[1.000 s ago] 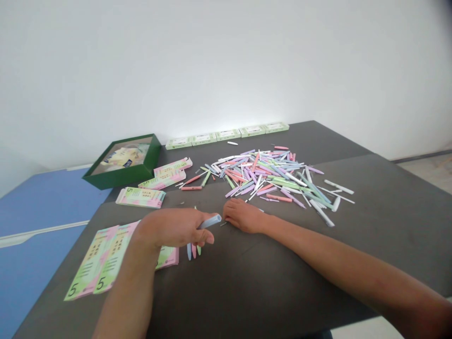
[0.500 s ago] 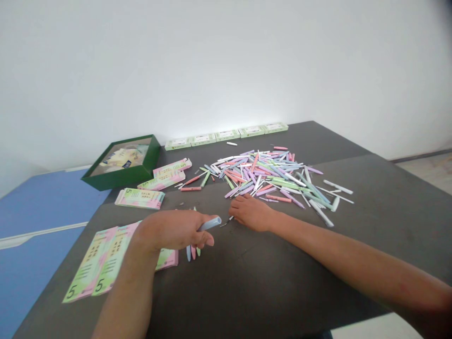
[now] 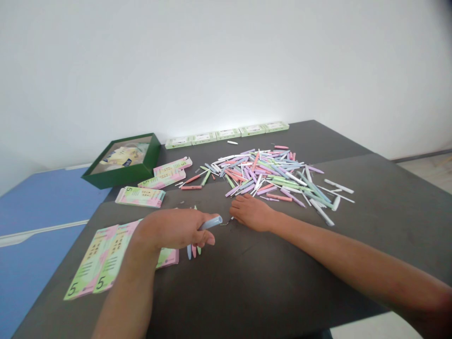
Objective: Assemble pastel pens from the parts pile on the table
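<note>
My left hand (image 3: 183,229) is closed around a pale blue pen barrel (image 3: 213,222), whose open end points right. Below that hand, the tips of several coloured pens (image 3: 194,251) rest on the dark table. My right hand (image 3: 251,213) is closed on a thin white pen refill (image 3: 231,219), its tip touching or just above the table, to the right of the barrel. Right behind my right hand spreads a large pile of pink, purple, green, blue and white pen parts (image 3: 268,173).
A green box (image 3: 141,174) with packets inside stands at the back left. Small green boxes (image 3: 228,134) line the wall. Flat pink-green cartons (image 3: 90,263) lie at the left, with more cartons (image 3: 141,197) behind. A blue surface (image 3: 45,202) adjoins the table (image 3: 268,282).
</note>
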`<state>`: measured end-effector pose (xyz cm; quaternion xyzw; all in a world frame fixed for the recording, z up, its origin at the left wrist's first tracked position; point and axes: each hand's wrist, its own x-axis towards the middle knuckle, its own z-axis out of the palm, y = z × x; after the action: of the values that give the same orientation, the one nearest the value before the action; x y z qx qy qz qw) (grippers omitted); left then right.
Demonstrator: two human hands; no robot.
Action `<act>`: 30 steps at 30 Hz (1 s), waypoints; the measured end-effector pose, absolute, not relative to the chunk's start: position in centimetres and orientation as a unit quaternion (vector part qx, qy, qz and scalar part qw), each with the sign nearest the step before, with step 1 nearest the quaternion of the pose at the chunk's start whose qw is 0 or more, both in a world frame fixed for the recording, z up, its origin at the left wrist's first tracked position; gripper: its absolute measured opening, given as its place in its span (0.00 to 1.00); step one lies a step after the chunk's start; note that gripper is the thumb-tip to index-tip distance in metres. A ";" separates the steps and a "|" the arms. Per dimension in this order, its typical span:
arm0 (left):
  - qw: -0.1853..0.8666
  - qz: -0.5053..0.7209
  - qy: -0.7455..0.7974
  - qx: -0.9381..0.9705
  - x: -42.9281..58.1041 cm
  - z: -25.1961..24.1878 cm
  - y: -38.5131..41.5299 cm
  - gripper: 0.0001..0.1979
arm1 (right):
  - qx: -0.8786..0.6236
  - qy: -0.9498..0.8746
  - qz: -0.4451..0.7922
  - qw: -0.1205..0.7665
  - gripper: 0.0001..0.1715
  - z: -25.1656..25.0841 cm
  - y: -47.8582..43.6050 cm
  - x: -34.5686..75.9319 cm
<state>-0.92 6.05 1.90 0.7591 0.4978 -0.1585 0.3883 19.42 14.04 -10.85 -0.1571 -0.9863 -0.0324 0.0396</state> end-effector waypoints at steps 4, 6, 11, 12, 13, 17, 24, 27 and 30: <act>0.380 -0.173 0.505 0.755 -0.8 2.1 6.0 0.21 | -0.152 -0.987 -0.042 0.043 0.12 -10.9 14.0 19.5; 0.373 -0.179 0.508 0.755 -0.7 2.1 6.0 0.23 | -0.153 -0.986 -0.041 0.040 0.11 -10.9 14.0 19.6; 0.365 -0.180 0.502 0.763 -0.6 2.2 5.9 0.20 | -0.159 -0.986 -0.035 0.040 0.11 -10.9 14.0 19.5; 0.366 -0.179 0.501 0.764 -0.6 2.2 5.9 0.19 | -0.160 -0.986 -0.035 0.041 0.12 -10.9 14.0 19.5; 0.368 -0.178 0.500 0.764 -0.6 2.2 5.9 0.18 | -0.161 -0.986 -0.035 0.041 0.12 -10.9 14.0 19.5; 0.369 -0.175 0.509 0.758 -0.5 2.4 5.8 0.20 | -0.163 -0.985 -0.034 0.037 0.11 -10.9 14.0 19.5; 0.357 -0.178 0.511 0.761 -0.3 2.4 5.8 0.19 | -0.169 -0.984 -0.033 0.044 0.10 -10.9 13.9 19.4; 0.354 -0.177 0.508 0.765 -0.2 2.4 5.7 0.19 | -0.171 -0.984 -0.032 0.045 0.09 -10.8 13.8 19.2; 0.351 -0.179 0.512 0.764 -0.2 2.5 5.6 0.20 | -0.171 -0.984 -0.028 0.050 0.09 -10.7 13.6 19.0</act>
<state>-0.22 5.63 2.48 0.7638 0.5116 -0.1791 0.3506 18.99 13.63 -10.73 -0.1712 -0.9836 -0.0281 0.0495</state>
